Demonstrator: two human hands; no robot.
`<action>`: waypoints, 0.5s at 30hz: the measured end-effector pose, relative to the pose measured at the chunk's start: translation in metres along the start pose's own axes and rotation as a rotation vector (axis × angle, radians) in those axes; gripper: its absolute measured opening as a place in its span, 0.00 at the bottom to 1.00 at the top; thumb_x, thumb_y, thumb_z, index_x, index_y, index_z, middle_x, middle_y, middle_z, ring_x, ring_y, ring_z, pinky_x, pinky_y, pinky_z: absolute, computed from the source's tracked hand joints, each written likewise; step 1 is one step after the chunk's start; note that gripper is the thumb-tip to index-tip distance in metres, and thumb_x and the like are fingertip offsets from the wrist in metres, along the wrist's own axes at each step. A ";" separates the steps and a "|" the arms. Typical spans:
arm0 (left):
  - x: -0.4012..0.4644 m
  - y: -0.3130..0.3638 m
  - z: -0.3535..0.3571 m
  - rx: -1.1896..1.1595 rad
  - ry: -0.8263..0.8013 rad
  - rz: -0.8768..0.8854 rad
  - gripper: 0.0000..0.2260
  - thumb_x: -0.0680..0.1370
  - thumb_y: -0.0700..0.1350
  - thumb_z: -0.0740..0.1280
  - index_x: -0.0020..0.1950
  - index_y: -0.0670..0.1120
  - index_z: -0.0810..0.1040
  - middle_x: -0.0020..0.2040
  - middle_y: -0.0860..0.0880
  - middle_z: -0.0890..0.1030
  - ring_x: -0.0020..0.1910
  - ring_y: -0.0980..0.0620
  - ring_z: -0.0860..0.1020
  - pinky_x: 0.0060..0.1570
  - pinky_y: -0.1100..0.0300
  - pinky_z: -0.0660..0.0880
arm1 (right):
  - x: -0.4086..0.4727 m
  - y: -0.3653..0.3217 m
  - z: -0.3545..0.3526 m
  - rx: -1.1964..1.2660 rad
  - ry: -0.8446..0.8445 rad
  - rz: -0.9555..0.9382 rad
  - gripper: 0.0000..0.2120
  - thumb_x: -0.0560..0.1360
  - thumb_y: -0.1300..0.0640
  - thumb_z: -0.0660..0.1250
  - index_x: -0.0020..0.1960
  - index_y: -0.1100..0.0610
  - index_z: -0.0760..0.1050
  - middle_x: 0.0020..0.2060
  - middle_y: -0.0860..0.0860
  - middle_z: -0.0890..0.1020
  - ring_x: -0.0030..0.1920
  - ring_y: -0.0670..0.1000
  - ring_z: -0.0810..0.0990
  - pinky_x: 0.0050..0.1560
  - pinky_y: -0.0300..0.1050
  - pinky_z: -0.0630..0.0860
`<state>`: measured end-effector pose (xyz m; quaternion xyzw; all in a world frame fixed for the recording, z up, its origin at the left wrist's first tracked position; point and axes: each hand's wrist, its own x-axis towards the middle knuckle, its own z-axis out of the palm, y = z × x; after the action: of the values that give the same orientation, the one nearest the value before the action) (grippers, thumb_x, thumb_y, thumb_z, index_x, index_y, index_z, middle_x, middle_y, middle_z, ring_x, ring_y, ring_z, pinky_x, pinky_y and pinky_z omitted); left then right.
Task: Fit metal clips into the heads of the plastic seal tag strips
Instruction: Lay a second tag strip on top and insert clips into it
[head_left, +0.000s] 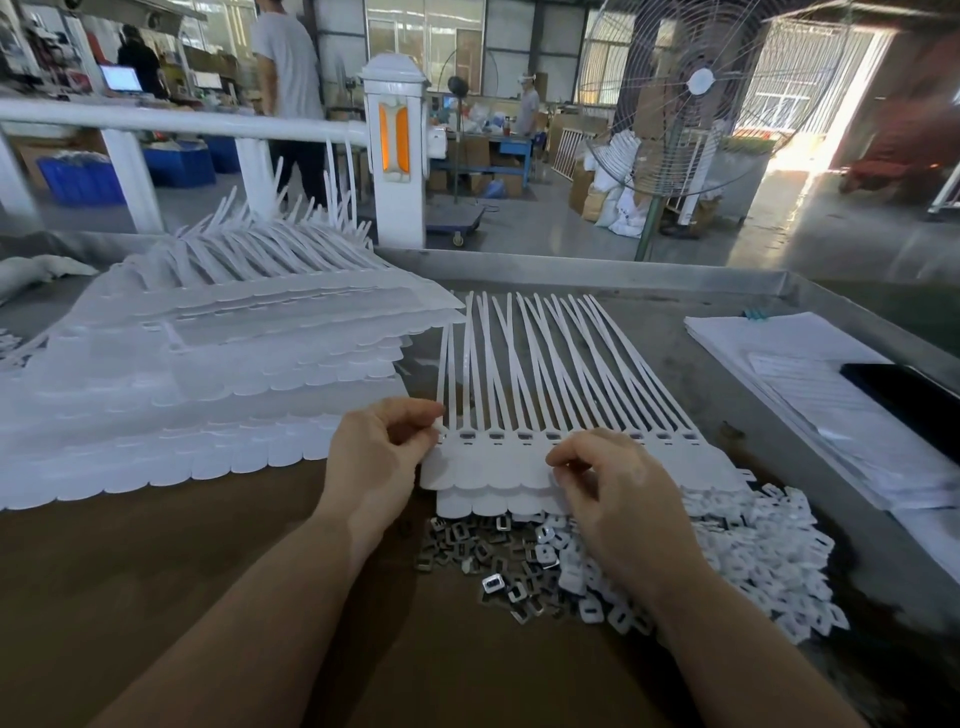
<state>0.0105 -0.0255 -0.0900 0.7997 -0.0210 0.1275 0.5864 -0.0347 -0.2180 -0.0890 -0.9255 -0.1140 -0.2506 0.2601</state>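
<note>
A sheet of white seal tag strips lies flat on the table, with its long tails pointing away from the person. The left hand pinches the sheet's left end, right at the first head, with curled fingers. The right hand rests on the sheet's near edge, its fingers curled and pinching something too small to tell. A pile of metal clips lies just below the sheet, between the two wrists, beside a heap of white plastic pieces.
</note>
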 end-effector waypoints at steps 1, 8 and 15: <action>0.000 0.000 0.000 0.010 -0.004 -0.005 0.09 0.75 0.36 0.68 0.46 0.51 0.81 0.42 0.56 0.81 0.44 0.61 0.77 0.39 0.79 0.70 | 0.000 0.000 0.000 -0.005 -0.004 -0.002 0.04 0.73 0.63 0.67 0.46 0.58 0.79 0.44 0.49 0.81 0.46 0.44 0.73 0.51 0.36 0.70; 0.000 0.001 0.001 0.078 -0.006 -0.004 0.08 0.75 0.38 0.68 0.42 0.51 0.79 0.41 0.54 0.81 0.42 0.60 0.77 0.39 0.72 0.69 | -0.001 -0.002 -0.001 -0.034 -0.009 -0.026 0.04 0.72 0.64 0.68 0.44 0.58 0.80 0.41 0.49 0.82 0.44 0.48 0.76 0.50 0.38 0.69; 0.002 -0.001 0.003 0.157 0.027 0.021 0.06 0.75 0.39 0.68 0.44 0.51 0.79 0.40 0.57 0.79 0.42 0.62 0.76 0.41 0.72 0.68 | -0.001 -0.001 -0.002 -0.030 -0.017 -0.022 0.04 0.73 0.63 0.67 0.44 0.57 0.80 0.40 0.48 0.81 0.44 0.46 0.74 0.49 0.37 0.69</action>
<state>0.0128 -0.0279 -0.0909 0.8412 -0.0112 0.1456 0.5206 -0.0365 -0.2179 -0.0879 -0.9301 -0.1226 -0.2475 0.2423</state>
